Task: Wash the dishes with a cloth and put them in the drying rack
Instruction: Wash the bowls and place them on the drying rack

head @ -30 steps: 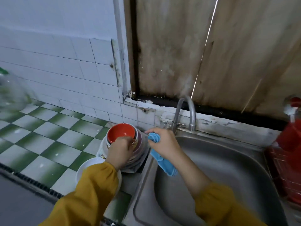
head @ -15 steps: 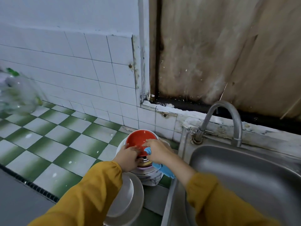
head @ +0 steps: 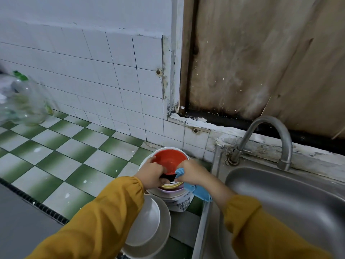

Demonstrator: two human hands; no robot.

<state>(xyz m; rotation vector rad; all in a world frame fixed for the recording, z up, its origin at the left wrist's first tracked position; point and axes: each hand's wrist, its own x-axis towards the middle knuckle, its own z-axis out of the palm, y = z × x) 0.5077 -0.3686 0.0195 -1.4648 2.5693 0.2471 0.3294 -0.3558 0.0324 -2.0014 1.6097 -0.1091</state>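
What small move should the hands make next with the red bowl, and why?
Probably lift the red bowl off the stack and bring it right, over the sink. The left hand holds its left rim, the right hand, holding the blue cloth, is at its right rim, and the bowl sits topmost.

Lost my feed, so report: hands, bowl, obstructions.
Left hand grips red bowl atop dish stack. Right hand holds blue cloth at bowl's rim. White plates beside stack.

You have one red bowl (head: 169, 159), one blue cloth (head: 198, 191), two white plates (head: 142, 222), one tap (head: 268, 120) and one sink (head: 283, 212).
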